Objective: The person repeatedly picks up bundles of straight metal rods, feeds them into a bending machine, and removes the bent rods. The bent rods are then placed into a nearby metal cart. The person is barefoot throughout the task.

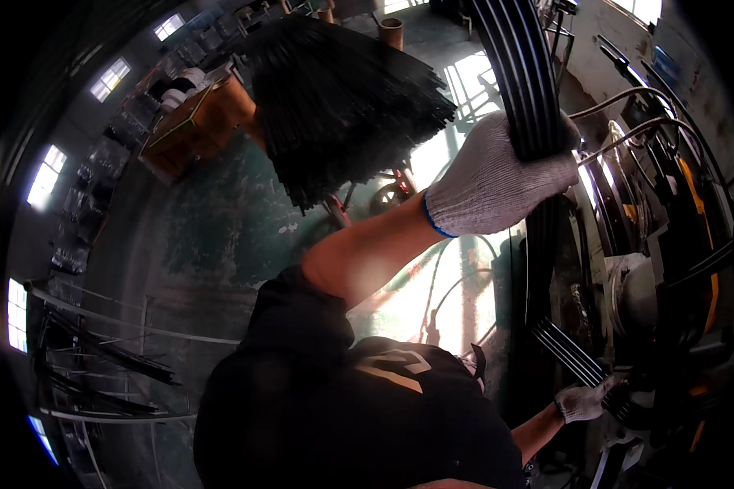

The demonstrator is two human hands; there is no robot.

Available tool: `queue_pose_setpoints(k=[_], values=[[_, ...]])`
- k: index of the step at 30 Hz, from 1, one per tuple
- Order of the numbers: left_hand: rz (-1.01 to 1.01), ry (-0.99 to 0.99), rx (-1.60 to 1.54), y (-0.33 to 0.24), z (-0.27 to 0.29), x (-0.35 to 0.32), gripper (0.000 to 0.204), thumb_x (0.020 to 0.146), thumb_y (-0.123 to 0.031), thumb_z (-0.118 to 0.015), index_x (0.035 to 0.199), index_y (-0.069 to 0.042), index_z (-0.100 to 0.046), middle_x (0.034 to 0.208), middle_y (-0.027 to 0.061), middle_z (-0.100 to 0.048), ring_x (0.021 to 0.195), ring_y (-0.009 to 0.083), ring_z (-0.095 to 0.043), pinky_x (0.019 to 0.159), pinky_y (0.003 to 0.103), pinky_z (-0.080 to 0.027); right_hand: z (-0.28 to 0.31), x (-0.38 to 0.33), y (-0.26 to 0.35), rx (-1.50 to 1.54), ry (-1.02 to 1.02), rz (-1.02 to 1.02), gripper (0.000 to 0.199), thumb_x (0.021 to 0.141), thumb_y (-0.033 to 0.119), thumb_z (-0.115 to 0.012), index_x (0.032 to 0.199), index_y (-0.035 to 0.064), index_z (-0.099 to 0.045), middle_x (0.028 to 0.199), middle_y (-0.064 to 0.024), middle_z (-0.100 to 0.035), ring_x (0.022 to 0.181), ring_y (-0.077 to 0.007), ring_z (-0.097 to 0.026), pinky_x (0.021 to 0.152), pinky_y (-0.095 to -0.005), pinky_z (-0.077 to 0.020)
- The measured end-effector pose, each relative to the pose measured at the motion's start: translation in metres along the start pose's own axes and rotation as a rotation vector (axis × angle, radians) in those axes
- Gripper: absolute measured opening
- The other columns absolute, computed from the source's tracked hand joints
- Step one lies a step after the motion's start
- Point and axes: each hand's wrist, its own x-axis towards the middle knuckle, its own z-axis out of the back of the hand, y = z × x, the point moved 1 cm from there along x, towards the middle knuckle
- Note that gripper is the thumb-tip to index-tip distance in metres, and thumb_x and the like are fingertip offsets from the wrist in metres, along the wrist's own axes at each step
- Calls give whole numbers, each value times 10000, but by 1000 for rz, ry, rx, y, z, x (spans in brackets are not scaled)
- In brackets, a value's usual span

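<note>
My left hand (506,175), in a whitish knitted glove with a blue cuff edge, is closed around a bundle of long black strips (518,65). The strips lie side by side and run out past the upper edge; a dark length shows below this hand too. At the lower right my right hand (581,403), gloved alike, is closed on black strips (571,354) that slant down to it. Its fingertips are partly lost in shadow. Whether both hands hold the same strips cannot be made out.
A big stack of black strips (342,98) lies ahead on a wheeled stand. Machinery with hoses (636,277) stands close on my right. A brown wooden box (192,130) is at the far left, and a metal rack (106,359) with dark lengths stands nearer on the left.
</note>
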Motion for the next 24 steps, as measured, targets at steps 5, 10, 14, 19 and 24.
queue_pose_setpoints(k=[5,10,14,19,24], values=[[205,-422,-77,-39,93,-118,189,894,-10,-704,1070,-29,-638,909,67,-702,853,158,-706,788,312,-579,-63,-64,23,-55,450,-9,378,1074,257,-509,1118,-87,-658,1005,-152,-706,908,-240,-699,831,-364,-602],[169,-819,-57,-84,142,-250,186,956,13,-603,1139,-8,-588,900,97,-687,857,188,-700,779,334,-583,-120,-98,-22,-3,835,162,316,1051,218,-579,1080,-88,-650,949,-140,-691,832,-211,-665,748,-334,-565],[226,-1133,-8,-111,173,-337,202,923,35,-604,1121,6,-578,889,113,-679,822,208,-697,745,349,-587,-146,-190,14,234,1013,-268,272,1031,189,-619,1086,-77,-628,900,-125,-667,772,-192,-647,702,-307,-539],[102,-1365,-25,-140,211,-423,190,890,58,-614,1072,2,-599,844,125,-676,774,231,-694,712,347,-584,-167,-270,48,77,1283,-162,292,1028,237,-634,1069,-52,-623,877,-118,-666,752,-183,-649,645,-312,-532],[-63,-1484,-38,-177,263,-500,172,862,34,-634,1030,1,-612,826,145,-670,746,270,-684,704,387,-582,-197,-375,101,53,1367,124,372,1008,303,-662,1117,-52,-668,912,-114,-709,773,-177,-659,708,-312,-532]])
